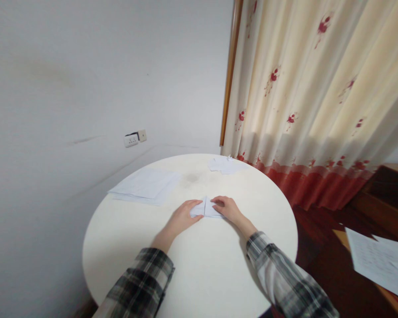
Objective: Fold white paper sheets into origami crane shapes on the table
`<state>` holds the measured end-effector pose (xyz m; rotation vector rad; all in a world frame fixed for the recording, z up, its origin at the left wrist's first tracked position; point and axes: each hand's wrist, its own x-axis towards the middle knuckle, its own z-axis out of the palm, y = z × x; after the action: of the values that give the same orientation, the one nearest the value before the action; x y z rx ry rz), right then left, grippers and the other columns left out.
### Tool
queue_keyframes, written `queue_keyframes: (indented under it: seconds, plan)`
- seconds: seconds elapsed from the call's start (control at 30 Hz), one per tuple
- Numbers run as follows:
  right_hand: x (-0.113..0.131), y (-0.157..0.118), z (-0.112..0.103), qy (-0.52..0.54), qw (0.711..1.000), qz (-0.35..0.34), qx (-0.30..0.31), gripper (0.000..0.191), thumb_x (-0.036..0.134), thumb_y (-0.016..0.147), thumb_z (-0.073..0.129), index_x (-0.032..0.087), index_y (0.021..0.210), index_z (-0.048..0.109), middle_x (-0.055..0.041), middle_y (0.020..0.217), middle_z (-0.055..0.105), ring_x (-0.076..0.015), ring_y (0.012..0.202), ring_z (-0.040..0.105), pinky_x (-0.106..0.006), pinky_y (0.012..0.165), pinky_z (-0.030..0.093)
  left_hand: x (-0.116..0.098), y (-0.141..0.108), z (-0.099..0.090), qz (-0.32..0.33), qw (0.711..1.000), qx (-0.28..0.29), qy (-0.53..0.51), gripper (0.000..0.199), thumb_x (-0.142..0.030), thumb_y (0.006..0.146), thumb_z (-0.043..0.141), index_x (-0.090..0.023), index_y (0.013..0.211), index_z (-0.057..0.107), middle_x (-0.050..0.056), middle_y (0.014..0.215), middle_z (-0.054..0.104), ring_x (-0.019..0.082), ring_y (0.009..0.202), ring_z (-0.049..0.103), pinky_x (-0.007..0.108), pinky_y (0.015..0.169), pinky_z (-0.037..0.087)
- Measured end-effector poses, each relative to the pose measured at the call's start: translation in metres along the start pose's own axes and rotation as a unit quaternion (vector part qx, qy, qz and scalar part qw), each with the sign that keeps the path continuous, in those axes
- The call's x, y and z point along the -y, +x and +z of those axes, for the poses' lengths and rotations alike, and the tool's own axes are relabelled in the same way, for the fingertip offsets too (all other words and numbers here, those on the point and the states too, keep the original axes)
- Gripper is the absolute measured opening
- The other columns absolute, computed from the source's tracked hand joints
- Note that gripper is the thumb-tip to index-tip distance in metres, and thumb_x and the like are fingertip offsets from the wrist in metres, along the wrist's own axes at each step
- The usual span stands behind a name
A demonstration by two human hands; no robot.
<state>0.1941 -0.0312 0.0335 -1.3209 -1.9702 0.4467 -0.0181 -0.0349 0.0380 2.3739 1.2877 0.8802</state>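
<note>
1. Paper [208, 208]: small, white, folded, lying about mid-table between the two hands. A seam runs near-far through its middle; far edge comes to a low peak at the seam. Layers show along the near edge.
2. Left hand [181, 215]: on the left end of the paper. Thumb and fingers spread in a C, thumb at the near edge, fingers at the far edge. Can't tell if it's gripping or just steadying.
3. Right hand [228, 209]: on the right half of the paper, fingers bent, tips down on it. Thumb mostly hidden, so can't tell if it's pinching.
4. Sleeves [142, 276]: checked, black/grey/white, on both forearms.
5. Table [215, 274]: round, white top, grey smudge on the far part.
6. Sheets [144, 183]: flat white pile, far left on the table, edges not aligned, well apart from the paper.
7. Scraps [225, 165]: white, ragged outline, at the far edge, right of centre.
8. Pages [374, 256]: off the table, near right, lower down; writing on at least one.
9. Wall [69, 66]: pale, far left, carries a socket [131, 141].
10. Curtain [285, 97]: far right, cream with red flowers, red hem band.
</note>
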Motion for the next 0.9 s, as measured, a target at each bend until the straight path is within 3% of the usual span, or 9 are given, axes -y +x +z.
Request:
queue_keyframes:
  seconds: [0.9]
  plan:
    - [-0.0031,0.0011,0.0026,-0.023,1.0,-0.001,0.001,0.023,0.02,0.073,0.061,0.021,0.095,0.065,-0.0039,0.093,0.068,-0.0175,0.086,0.06,-0.03,0.08,0.044,0.0048,0.0,0.0036,0.008,1.0,-0.01,-0.008,0.046,-0.021,0.069,0.059,-0.018,0.115,0.053,0.007,0.117,0.056,0.019,0.11,0.05,0.033,0.099,0.036]
